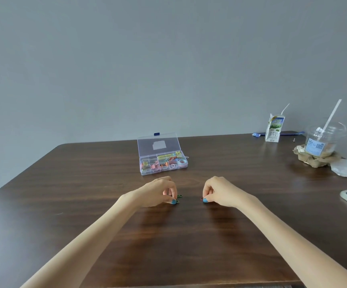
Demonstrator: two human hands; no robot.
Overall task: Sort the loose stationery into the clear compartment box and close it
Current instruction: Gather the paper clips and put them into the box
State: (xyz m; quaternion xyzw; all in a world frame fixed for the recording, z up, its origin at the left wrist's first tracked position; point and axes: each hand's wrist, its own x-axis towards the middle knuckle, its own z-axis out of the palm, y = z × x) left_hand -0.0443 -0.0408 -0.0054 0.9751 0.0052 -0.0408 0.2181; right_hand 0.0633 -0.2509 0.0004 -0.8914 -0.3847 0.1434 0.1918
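A dark wood-grain tabletop (85, 183) meets a plain grey wall (127, 59); the clear compartment box (162, 161) sits lid-up mid-table; nearer, the left hand (160, 193) pinches a green paper clip (177, 199); the right hand (216, 191) pinches a red paper clip (201, 199); a milk carton (274, 128) stands far right.

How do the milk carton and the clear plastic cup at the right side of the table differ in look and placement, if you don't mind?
The milk carton is an opaque printed box, while the plastic cup is see-through with a domed lid. The carton stands directly on the table; the cup sits in a brown paper holder. The carton is farther back, the cup nearer the right edge. Both are upright with a white straw.
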